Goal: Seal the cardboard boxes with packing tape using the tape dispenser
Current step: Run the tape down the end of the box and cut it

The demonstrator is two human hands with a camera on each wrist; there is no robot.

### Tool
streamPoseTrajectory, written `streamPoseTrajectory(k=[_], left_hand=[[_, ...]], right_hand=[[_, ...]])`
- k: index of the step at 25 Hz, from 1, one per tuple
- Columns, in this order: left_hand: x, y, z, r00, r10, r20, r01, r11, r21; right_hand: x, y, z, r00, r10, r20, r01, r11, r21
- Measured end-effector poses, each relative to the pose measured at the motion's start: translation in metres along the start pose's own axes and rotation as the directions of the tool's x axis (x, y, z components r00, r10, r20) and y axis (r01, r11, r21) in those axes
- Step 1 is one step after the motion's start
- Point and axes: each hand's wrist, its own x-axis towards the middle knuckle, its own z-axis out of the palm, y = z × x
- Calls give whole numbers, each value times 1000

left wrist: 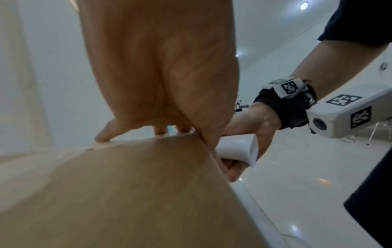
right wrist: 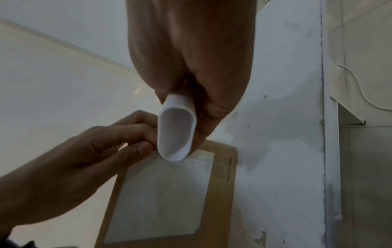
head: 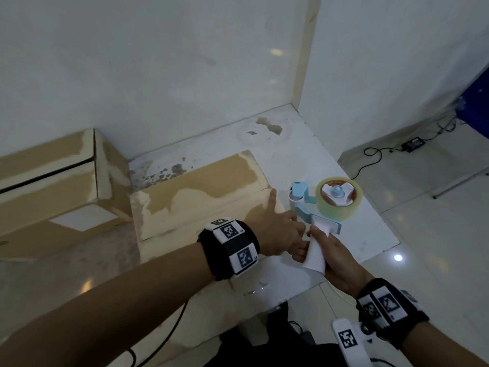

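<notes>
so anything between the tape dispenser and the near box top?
Nothing separate. The right hand grips the tape dispenser by its white handle, just right of the near box. Only the left hand is between them, resting at the box's right edge.

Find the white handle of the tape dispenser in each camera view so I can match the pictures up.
Head: the white handle sits lower right of centre, gripped by the right hand, the tape roll beyond it.
Left wrist: right of centre, its end poking out of the right hand.
Right wrist: centre, hollow end toward the camera.
Shared landmark: the cardboard box beside the handle, which the left hand rests on.
</notes>
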Motion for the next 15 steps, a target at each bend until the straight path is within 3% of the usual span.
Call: streamPoseTrajectory(k=[4,9,15], left_hand=[[-8,-3,-11,998,-21,-57,8,975,-220],[-7,3,4,988,-73,-134,77,997,27],[-6,9,12,977,-86,-196,88,996,-1]], right_hand=[[3,2,-8,999,-38,13,39,996,-86],[16,6,-9,1000,-19,-10,18,992,-123],[23,6,-13,1000,-8,1,8,984,-175]])
